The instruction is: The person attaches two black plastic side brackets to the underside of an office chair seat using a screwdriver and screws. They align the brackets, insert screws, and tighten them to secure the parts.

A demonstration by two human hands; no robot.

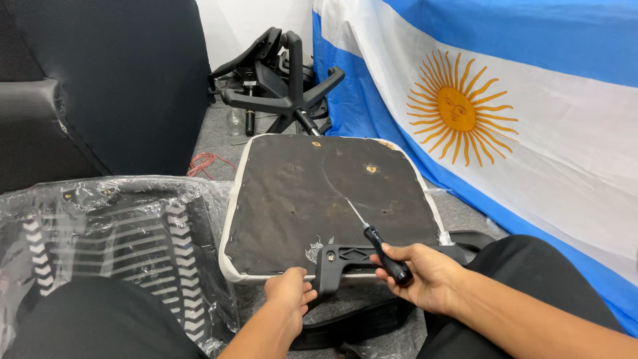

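Screwdriver (380, 243) in right hand (425, 276); left hand (287, 296) steadies armrest bracket (345, 260).

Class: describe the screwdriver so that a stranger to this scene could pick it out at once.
Find the upturned chair seat on the grey floor. Over its near edge, the right hand holds the screwdriver: black handle, thin silver shaft slanting across the dark underside, the only metal tool there.

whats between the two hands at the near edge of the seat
In the head view, the black plastic armrest bracket sits between the left hand and the right hand, lying on the upturned seat base. The right hand holds a screwdriver.
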